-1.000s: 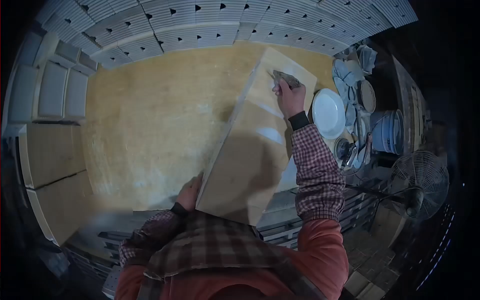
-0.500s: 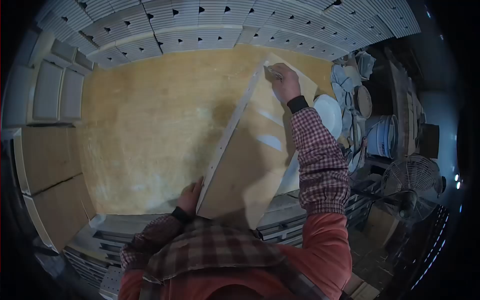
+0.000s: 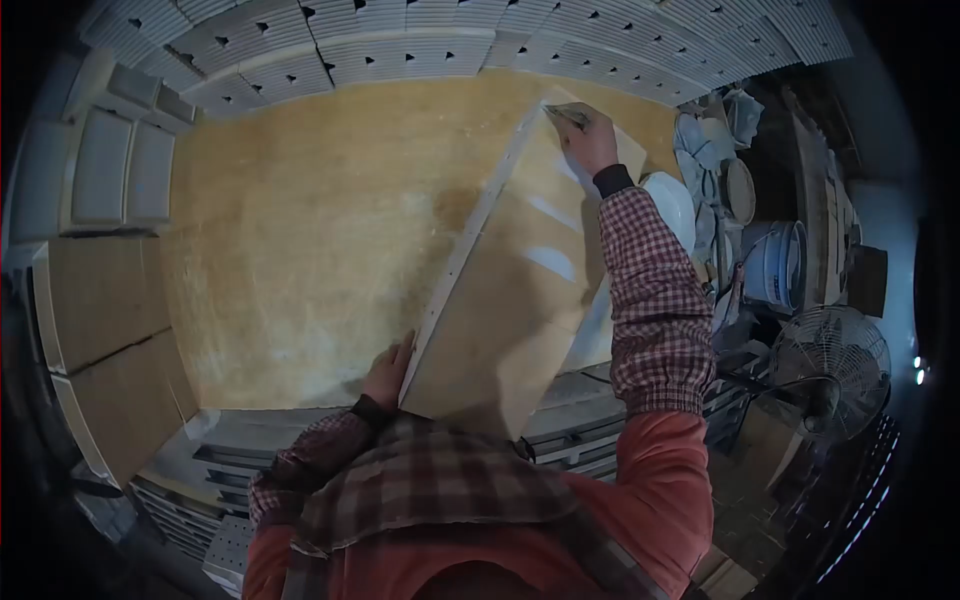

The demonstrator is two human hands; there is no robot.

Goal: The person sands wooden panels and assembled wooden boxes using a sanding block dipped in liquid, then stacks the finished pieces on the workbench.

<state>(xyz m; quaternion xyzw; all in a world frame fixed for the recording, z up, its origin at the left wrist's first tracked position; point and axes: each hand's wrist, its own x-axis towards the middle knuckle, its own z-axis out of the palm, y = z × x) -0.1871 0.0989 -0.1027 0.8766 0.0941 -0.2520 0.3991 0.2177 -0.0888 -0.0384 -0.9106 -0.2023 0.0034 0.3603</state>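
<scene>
A long tan panel lies slantwise over the worktable, with a pale edge strip dotted with small marks along its left side. Several pale patches show on its face. My left hand holds the panel's left edge near its close end, fingers against the strip. At the far end, my right hand is closed on a small thin tool, whose tip is at the panel's upper left corner. The kind of tool is too small to make out.
Stacked grey ribbed slabs line the back of the yellowish worktable. Boxes stand at left. To the right are a white dish, a bucket and a caged fan.
My right hand and the tool have moved slightly up along the pale strip to the panel's far corner. The whole view has shifted a little. My left hand stays on the edge.
</scene>
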